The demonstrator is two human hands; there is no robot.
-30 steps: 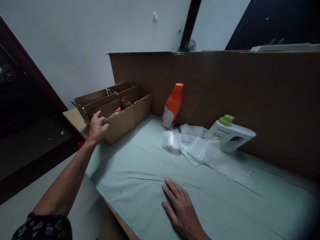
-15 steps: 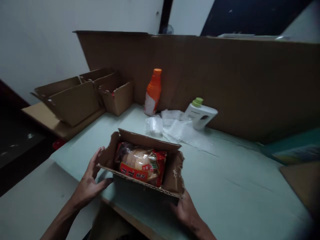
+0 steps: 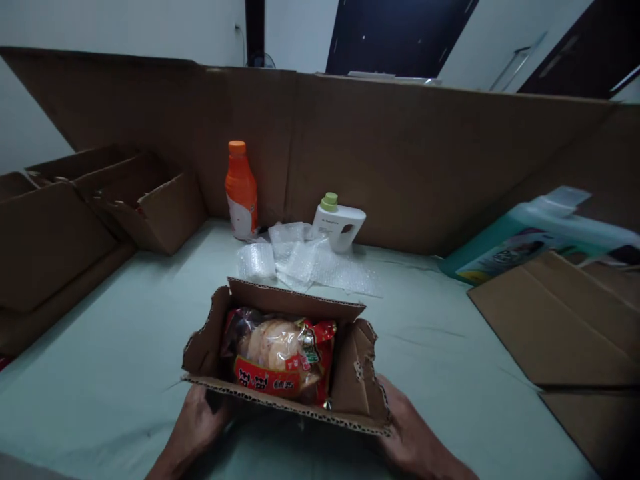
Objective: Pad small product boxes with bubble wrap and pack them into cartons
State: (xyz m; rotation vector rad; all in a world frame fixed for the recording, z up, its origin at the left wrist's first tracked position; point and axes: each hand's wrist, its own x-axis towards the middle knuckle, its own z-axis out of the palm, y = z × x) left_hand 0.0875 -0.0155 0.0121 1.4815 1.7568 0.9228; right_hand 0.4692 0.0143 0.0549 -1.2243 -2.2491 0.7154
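An open-topped cardboard box (image 3: 355, 373) with rough-cut edges is close in front of me, tilted so that its inside shows. Inside lies a clear-and-red bag of pale, round baked snacks (image 3: 280, 353). My left hand (image 3: 197, 423) grips the box at its lower left corner, its fingers partly hidden beneath. At the right end, my right hand (image 3: 407, 433) is closed against the side wall, with most fingers out of sight behind the cardboard.
An orange bottle (image 3: 241, 193), bubble wrap (image 3: 305, 257) and a white jug with a green cap (image 3: 337, 223) are at the back. More cardboard boxes (image 3: 170, 213) stand left. A teal liquid jug (image 3: 530, 233) and flattened cardboard (image 3: 560, 320) are right. A cardboard wall (image 3: 425, 160) closes the back.
My view has swung right, bringing in the teal jug and flattened cardboard. My left hand, earlier spread at the box's left end, now holds its lower left corner. My right hand keeps its end.
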